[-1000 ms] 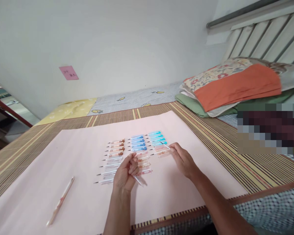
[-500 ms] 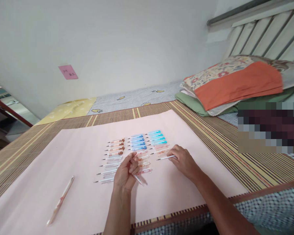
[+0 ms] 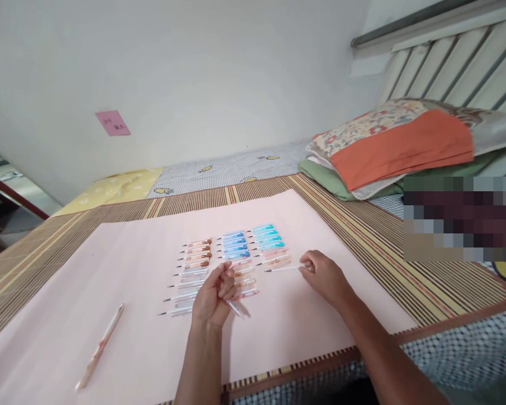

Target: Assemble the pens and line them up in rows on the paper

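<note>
My left hand is closed in a loose pinch around a clear pen barrel, whose lower end pokes out below the fingers. At the right, my right hand pinches the tail end of a thin white pen refill. Its dark tip points left, just below a pale pink pen barrel. Turquoise pens, blue pens and brown-ended pens lie in short columns beyond my hands. White refills and pinkish barrels lie around my left hand, partly hidden by it.
A whole pen lies apart at the left on the pink sheet. Under the sheet is a striped mat. Folded bedding with an orange band is stacked at the right. A pink note is on the wall.
My right hand has shifted slightly right along the refill, towards its tail end, so more of the refill shows. The left hand keeps its hold on the barrel. The view has shifted slightly.
</note>
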Demonstrator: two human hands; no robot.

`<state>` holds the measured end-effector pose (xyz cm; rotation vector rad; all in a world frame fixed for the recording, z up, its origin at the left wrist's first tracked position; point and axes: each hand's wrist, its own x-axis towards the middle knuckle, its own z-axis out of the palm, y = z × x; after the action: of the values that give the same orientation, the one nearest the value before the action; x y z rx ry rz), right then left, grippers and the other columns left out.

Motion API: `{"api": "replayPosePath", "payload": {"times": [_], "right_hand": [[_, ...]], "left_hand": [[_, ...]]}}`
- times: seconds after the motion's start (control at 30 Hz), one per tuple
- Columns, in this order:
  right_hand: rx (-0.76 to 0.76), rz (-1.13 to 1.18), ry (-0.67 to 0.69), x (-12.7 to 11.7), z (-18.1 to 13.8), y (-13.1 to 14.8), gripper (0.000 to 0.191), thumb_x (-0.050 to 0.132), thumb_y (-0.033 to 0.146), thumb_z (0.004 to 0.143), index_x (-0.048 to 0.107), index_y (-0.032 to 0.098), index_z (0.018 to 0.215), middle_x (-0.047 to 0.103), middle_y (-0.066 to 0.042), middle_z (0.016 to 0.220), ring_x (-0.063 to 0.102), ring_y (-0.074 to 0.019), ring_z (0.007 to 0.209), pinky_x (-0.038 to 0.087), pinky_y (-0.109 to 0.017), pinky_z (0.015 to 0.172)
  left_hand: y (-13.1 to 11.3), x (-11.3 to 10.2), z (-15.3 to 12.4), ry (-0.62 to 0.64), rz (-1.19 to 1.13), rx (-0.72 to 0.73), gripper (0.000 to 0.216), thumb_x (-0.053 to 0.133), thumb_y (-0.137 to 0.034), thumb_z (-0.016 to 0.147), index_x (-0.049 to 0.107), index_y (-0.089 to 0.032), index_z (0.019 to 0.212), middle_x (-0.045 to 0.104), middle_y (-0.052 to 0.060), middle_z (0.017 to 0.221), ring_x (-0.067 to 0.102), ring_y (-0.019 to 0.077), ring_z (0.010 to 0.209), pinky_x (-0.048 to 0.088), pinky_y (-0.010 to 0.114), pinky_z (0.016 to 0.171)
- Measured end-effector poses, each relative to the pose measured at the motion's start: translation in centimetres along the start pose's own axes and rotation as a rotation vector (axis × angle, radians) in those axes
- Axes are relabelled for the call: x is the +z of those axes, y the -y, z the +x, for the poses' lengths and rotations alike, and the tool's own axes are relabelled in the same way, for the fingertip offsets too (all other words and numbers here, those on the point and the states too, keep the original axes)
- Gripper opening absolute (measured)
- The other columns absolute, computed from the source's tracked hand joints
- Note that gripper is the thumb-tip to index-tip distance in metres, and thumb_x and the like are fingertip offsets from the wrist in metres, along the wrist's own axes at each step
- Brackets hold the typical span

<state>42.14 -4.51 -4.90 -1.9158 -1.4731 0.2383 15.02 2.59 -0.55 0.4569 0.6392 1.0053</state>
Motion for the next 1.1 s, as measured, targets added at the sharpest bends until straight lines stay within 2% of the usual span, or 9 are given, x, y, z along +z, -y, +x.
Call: {"api": "replayPosePath", "payload": {"times": [0.1,0.27,0.43,0.6,0.73,1.1], "right_hand": [[0.074,-0.027,0.032,-0.3,-0.3,-0.3,0.007,0.061,0.021,0.078,0.06,0.023,0.085,0.066,-0.001,0.085,0.063,-0.018,0.073,0.046,-0.029,0.069],[0.028,0.033,0.07,0.2,-0.1,0.5,0.006,0.059,0.021,0.079,0.062,0.023,0.084,0.066,-0.002,0.085,0.064,-0.0177,0.075,0.047,-0.029,0.07],[0.008,0.04,0.046,0.7,0.1,1.0,0.004,0.059,0.02,0.081,0.06,0.023,0.083,0.066,-0.002,0.086,0.064,-0.0181,0.077,0.047,-0.03,0.071],[0.099,-0.087,-0.017,1.1,0.0,1.0,0.014,0.068,0.031,0.079,0.058,0.023,0.084,0.064,-0.003,0.088,0.061,-0.0192,0.076,0.042,-0.03,0.067],[0.151,-0.146,-0.008,1.3,-0.1,1.2,0.02,0.068,0.036,0.081,0.054,0.023,0.078,0.061,-0.001,0.084,0.058,-0.0175,0.07,0.038,-0.028,0.062],[0.118,-0.116,-0.017,1.7,-0.1,1.2,0.015,0.068,0.032,0.081,0.056,0.023,0.081,0.062,-0.001,0.085,0.06,-0.018,0.074,0.039,-0.028,0.064]], "left_hand": [[0.0,0.0,0.0,0.007,0.008,0.001,0.01,0.07,-0.016,0.082,0.069,-0.007,0.087,0.059,-0.001,0.067,0.025,-0.0005,0.038,0.026,0.013,0.034],[0.1,0.0,0.0,0.009,0.02,-0.002,0.01,0.071,-0.016,0.082,0.069,-0.007,0.087,0.059,-0.001,0.067,0.025,-0.0005,0.038,0.026,0.013,0.034],[0.1,0.1,-0.1,0.005,0.015,-0.001,0.01,0.071,-0.015,0.081,0.069,-0.007,0.087,0.059,-0.001,0.067,0.026,-0.0007,0.038,0.026,0.013,0.034],[0.1,0.2,-0.1,0.007,0.001,-0.01,0.012,0.073,-0.015,0.079,0.069,-0.006,0.086,0.06,0.0,0.067,0.026,-0.0008,0.037,0.026,0.013,0.034],[0.1,0.3,-0.1,-0.014,-0.005,-0.011,0.011,0.072,-0.014,0.08,0.07,-0.006,0.086,0.06,0.0,0.066,0.026,-0.0008,0.037,0.027,0.014,0.034],[0.3,0.4,-0.1,-0.012,0.013,-0.009,0.012,0.073,-0.017,0.079,0.069,-0.008,0.086,0.06,-0.001,0.066,0.026,-0.0007,0.037,0.025,0.014,0.034]]}}
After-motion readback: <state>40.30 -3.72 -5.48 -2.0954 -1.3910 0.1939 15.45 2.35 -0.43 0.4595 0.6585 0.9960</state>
